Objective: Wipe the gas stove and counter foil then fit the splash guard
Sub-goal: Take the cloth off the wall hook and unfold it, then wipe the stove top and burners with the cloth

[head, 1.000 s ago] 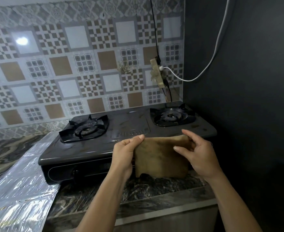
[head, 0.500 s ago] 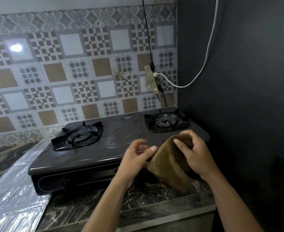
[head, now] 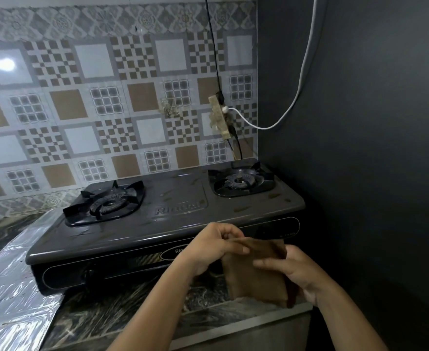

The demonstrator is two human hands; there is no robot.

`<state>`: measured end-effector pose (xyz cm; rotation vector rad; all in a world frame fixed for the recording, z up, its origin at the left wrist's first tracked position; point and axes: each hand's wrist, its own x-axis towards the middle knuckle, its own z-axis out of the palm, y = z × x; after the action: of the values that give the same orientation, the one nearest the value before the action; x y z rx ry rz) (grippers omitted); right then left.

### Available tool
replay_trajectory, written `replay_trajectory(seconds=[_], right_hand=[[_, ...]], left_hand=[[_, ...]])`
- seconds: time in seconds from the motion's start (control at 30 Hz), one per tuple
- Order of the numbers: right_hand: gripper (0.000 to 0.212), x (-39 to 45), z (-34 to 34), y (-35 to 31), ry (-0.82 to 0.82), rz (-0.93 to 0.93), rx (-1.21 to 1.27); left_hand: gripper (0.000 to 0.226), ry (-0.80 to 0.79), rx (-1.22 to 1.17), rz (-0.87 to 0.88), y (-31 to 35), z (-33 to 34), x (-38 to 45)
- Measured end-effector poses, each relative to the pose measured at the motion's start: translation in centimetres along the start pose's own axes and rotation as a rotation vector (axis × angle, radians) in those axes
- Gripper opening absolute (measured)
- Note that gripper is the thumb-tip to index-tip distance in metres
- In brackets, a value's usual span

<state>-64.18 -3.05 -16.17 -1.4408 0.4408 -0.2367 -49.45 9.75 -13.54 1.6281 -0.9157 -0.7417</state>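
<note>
Cloth: a brown cloth (head: 256,272) hangs folded in front of the stove's right front corner, above the desk edge, held up between both hands and touching neither stove nor desk.
Left hand: the left hand (head: 208,247) has its fingers (head: 236,245) curled and pinching the cloth's top left edge.
Right hand: the right hand (head: 297,269) grasps the cloth's right side, thumb lying across the front face, the other fingers hidden behind the fabric.
Stove: a dark grey two-burner gas stove (head: 173,216) sits on the desk against the tiled wall, streaked with brown marks across its top; the left burner (head: 107,203) and right burner (head: 241,182) carry black pan supports.
Foil: shiny foil (head: 11,295) covers the desk to the left of the stove and runs under its left end.
Desk: the dark marbled desk (head: 122,307) shows bare in front of the stove.
Wall: a power strip (head: 219,117) hangs on the patterned tiles (head: 86,102) behind the right burner, with a white cable (head: 294,102) looping to the dark side wall.
</note>
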Motion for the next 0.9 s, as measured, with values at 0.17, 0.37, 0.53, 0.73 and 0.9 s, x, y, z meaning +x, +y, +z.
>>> replay_trajectory(seconds=[0.17, 0.37, 0.53, 0.73, 0.9], right_hand=[[0.022, 0.5, 0.0, 1.3, 0.092, 0.028, 0.194], [0.021, 1.4, 0.7, 1.8, 0.143, 0.033, 0.418], [0.025, 5.1, -1.7, -1.3, 0.626, -0.099, 0.214], [0.038, 10.0, -6.0, -4.6, 0.893, -0.254, -0.586], [0.040, 11.4, -3.3, 0.1, 0.674, -0.286, -0.753]], left_hand=[[0.024, -0.043, -0.044, -0.013, 0.2, 0.1, 0.6], [0.024, 0.256, 0.058, 0.085, -0.7, 0.5, 1.4], [0.063, 0.420, 1.003, 0.168, -1.9, -1.3, 1.9], [0.085, 0.193, 1.357, -0.051, -4.5, -2.0, 2.3], [0.089, 0.238, 1.398, -0.020, -5.9, -1.5, 2.3]])
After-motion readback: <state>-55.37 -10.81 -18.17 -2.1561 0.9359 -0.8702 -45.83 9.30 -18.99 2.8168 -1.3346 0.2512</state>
